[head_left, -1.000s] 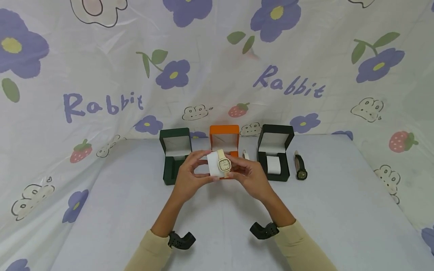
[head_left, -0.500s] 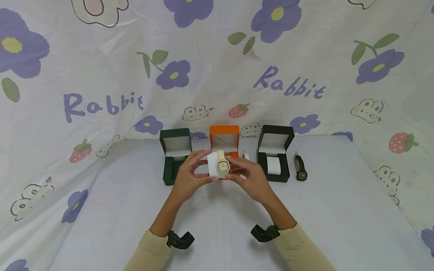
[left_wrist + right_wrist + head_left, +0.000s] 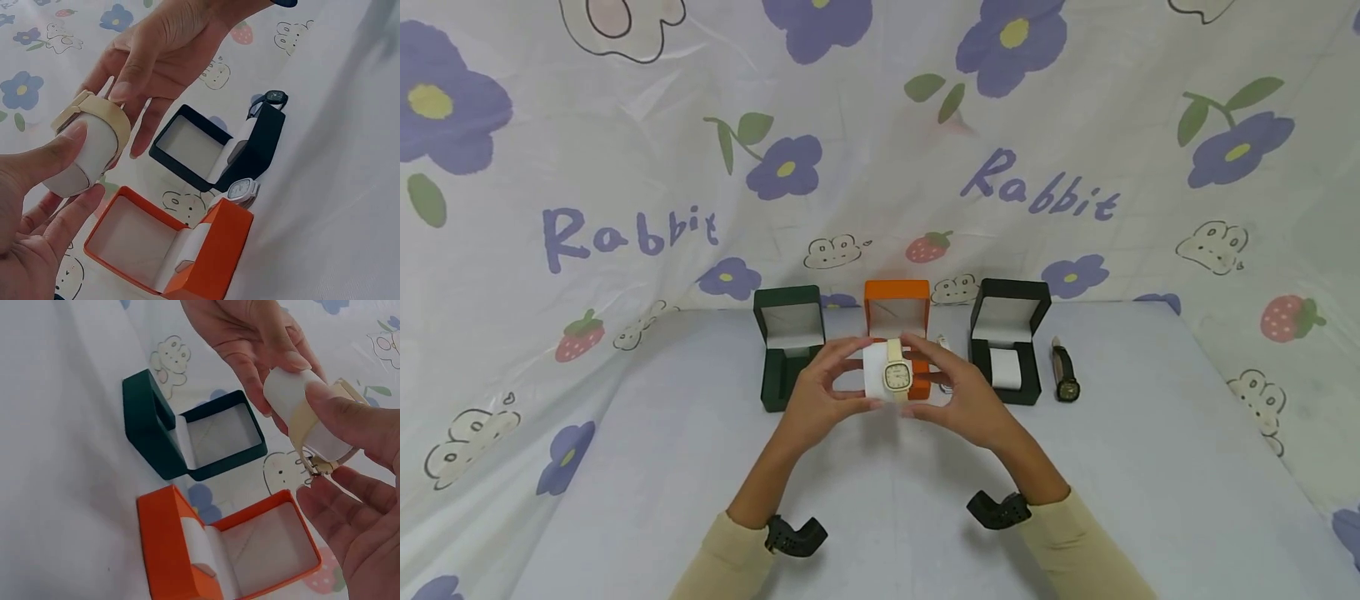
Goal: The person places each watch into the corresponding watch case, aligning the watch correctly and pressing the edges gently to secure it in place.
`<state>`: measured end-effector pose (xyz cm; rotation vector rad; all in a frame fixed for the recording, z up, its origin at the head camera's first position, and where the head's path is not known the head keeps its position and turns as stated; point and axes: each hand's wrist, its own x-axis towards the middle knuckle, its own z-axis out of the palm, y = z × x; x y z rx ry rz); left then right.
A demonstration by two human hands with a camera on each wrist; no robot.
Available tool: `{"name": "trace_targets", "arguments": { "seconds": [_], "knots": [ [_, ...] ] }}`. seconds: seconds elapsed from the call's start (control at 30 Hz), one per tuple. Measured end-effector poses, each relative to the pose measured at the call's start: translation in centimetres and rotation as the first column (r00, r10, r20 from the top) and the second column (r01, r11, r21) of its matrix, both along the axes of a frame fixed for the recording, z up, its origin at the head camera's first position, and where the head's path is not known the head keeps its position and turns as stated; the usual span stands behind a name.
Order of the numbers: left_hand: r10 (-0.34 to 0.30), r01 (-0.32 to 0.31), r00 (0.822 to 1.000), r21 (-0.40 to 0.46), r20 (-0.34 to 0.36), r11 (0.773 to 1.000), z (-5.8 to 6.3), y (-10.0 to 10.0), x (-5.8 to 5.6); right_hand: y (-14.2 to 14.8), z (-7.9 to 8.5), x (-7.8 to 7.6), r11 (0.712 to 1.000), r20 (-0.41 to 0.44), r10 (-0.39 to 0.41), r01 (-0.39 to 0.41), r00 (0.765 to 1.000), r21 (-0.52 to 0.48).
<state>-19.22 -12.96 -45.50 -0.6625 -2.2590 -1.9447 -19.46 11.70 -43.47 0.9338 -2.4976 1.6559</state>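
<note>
A wristwatch (image 3: 897, 377) with a cream strap and squarish face wraps round a white cushion (image 3: 872, 372), held above the table in front of the orange box. My left hand (image 3: 818, 398) grips the cushion's left end, its thumb pressing the white side in the left wrist view. My right hand (image 3: 967, 398) spans the watch from the right. In the right wrist view its thumb overlaps the cream strap (image 3: 303, 425) and its fingertips lie by the metal buckle (image 3: 322, 465). Behind the hands stands the open orange box (image 3: 897, 296), partly hidden.
An open dark green box (image 3: 786, 300) stands left of the orange one. To the right, an open black box (image 3: 1013, 292) contains a white cushion (image 3: 1006, 368). A pale watch (image 3: 242, 189) lies between orange and black boxes; a black watch (image 3: 1065, 379) lies farther right.
My right hand has shifted slightly right and spread its thumb and fingers wider over the watch. The watch and cushion have come slightly lower and turned straighter.
</note>
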Motion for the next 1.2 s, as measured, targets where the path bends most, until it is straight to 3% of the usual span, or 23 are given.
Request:
{"name": "trace_targets", "arguments": {
  "seconds": [0.53,0.8,1.2],
  "knots": [
    [-0.085,0.085,0.996,-0.001,0.011,0.996,0.1,0.3,0.2,0.6,-0.3,0.0,1.000,0.031,0.004,-0.003,1.000,-0.017],
    [-0.082,0.082,0.997,0.016,-0.013,0.997,0.1,0.5,0.1,0.4,2.4,1.4,0.999,0.027,0.005,-0.004,1.000,-0.036],
    [-0.066,0.066,0.998,0.004,-0.003,0.998,0.0,0.7,0.2,0.3,2.5,1.6,0.999,0.026,-0.021,0.022,0.999,-0.049]
  ]
}}
